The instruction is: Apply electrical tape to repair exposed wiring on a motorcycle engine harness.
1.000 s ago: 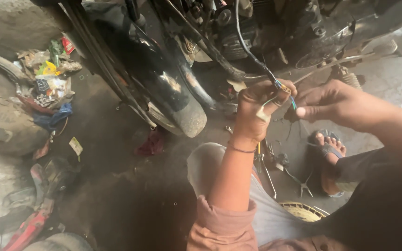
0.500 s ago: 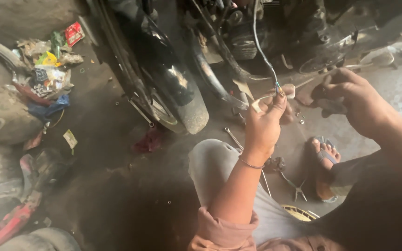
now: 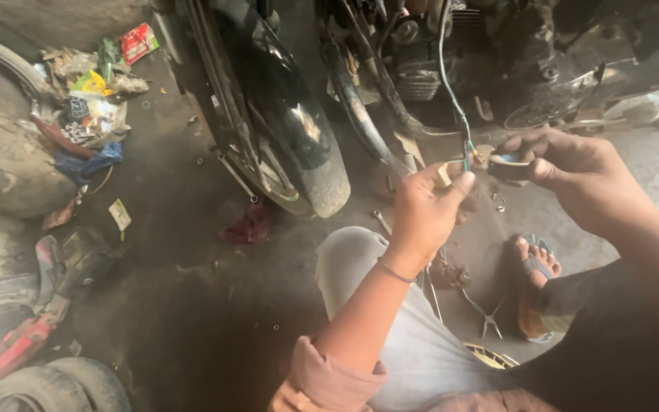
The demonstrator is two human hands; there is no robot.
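Head view, looking down on a garage floor (image 3: pixel 192 229). Left hand (image 3: pixel 421 210) raised mid-frame, thumb and forefinger pinched shut on thin wires (image 3: pixel 465 156) w/ a pale connector piece at the fingertips; wires run up as a cable (image 3: pixel 445 69) into the motorcycle engine (image 3: pixel 421 69). Right hand (image 3: pixel 573 175) just beside, fingers curled closed round a small dark roll, prob. tape (image 3: pixel 509 164), touching the wire ends. Both hands above the floor, in front of the bike. Black front mudguard and wheel (image 3: pixel 299 145) to the left. Sandalled foot (image 3: pixel 532 282) below right hand, pliers (image 3: pixel 486 317) on floor near it. Red rag (image 3: pixel 247 225) by the wheel. Litter pile (image 3: pixel 93 91) far left, well apart.
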